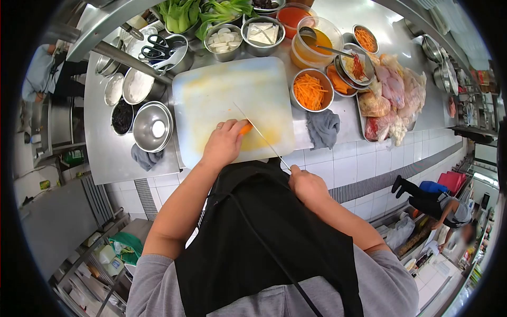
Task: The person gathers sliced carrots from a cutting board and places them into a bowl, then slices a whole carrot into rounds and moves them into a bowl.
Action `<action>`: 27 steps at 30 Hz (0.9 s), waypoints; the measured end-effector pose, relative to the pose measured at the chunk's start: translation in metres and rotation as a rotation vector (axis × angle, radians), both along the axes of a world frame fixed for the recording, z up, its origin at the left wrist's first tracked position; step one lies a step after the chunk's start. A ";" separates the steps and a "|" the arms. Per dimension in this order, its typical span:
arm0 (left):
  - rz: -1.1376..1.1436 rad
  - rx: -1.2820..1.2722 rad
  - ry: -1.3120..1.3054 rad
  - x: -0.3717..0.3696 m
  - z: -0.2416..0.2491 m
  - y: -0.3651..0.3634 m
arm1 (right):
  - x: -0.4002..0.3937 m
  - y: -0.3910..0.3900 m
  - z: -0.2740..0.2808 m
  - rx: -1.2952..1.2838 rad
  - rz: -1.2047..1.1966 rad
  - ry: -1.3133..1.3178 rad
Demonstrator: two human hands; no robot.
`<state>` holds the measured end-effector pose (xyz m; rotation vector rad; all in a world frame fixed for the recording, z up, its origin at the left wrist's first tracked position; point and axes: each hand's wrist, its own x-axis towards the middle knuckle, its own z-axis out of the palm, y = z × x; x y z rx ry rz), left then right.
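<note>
My left hand [224,141] is closed over a piece of carrot [245,128], pressing it on the white cutting board [232,79]. A kitchen knife [262,136] lies across the board's right half, its blade touching or just beside the carrot's right end. Its handle is in my right hand [308,186], which is closed around it off the board's front edge. A tiny orange scrap shows on the board beyond the carrot. Yellowish stains mark the board's surface. Part of the carrot is hidden under my left fingers.
Right of the board stand a bowl of carrot strips [311,92], a grey cloth [323,128] and a tray of raw chicken [392,95]. Stacked steel bowls [152,127] sit left. Behind are tofu [263,33], leafy greens [178,15] and a tub of orange liquid [315,46]. Another person [449,208] stands far right.
</note>
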<state>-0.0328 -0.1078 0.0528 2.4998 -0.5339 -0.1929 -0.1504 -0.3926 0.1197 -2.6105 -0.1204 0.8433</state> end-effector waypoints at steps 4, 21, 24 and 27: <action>-0.006 0.013 0.005 0.000 0.000 0.001 | 0.007 0.005 -0.005 0.010 -0.009 0.029; 0.001 -0.018 -0.029 -0.001 -0.003 0.002 | 0.040 0.030 -0.049 0.029 -0.067 -0.061; 0.003 -0.024 0.001 0.000 0.003 0.001 | 0.025 0.023 -0.027 0.011 -0.073 -0.031; 0.021 -0.031 0.023 0.000 0.000 0.002 | 0.021 0.018 -0.020 -0.015 -0.056 -0.004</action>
